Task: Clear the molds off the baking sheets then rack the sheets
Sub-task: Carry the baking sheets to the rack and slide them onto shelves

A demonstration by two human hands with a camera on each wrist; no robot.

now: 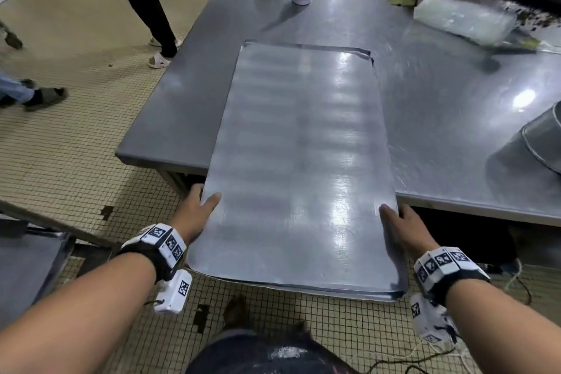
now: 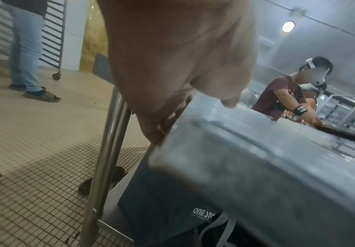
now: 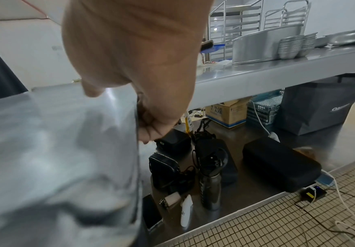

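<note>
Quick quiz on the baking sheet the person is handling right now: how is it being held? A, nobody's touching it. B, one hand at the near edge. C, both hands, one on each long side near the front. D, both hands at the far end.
C: the left hand and right hand each grip a long side of the baking sheet near its front end, thumbs on top.

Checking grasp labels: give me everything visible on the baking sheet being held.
The baking sheet is a large rectangular tray of dull grey metal with a low raised rim, dented at its far right corner. Its top is bare and streaked with glare. It lies lengthwise away from the person, far part over the steel table, near end overhanging the tiled floor. The left hand and right hand grip its long edges, thumbs on top, fingers underneath. More sheet edges seem stacked beneath.
</note>
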